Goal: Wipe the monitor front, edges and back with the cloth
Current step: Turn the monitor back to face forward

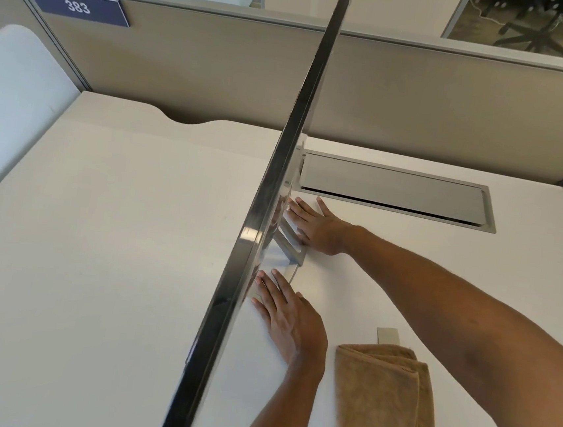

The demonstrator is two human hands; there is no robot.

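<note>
Folded tan terry cloth (382, 405) lies free on the white desk (116, 232), nearer the person than either hand

Its long axis runs near to far, and it sits just right of the left wrist, between the two forearms. The left hand (285, 320) lies flat with its fingers straight and together, pointing away from the cloth toward the thin dark-edged monitor (271, 195). It holds nothing and is the nearer hand. To reach the cloth it would have to draw back and to the right. Farther off, the right hand (316, 227) is also flat with its fingers spread, resting at the brushed silver stand (290, 245) behind the panel. The monitor stands edge-on, slanting from near left to far right, with the grey cable hatch (392, 189) beyond it
</note>
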